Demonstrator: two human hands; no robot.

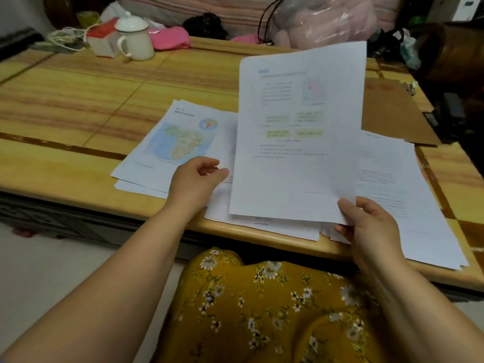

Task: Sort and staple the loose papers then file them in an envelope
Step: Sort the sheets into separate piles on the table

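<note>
Above the right hand [366, 221], a raised printed sheet [298, 132], its lower corner pinched.

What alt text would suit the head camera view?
A person's right hand pinches a raised printed sheet by its corner, above loose papers on a wooden table. The left hand hovers beside a map page; a brown envelope lies behind.

No text is legible: the print on the raised sheet [298, 132], the heading over the map page [180, 137] (its map resembles Africa) and the red marks on the brown envelope [387, 113] are all too blurred to read.
</note>
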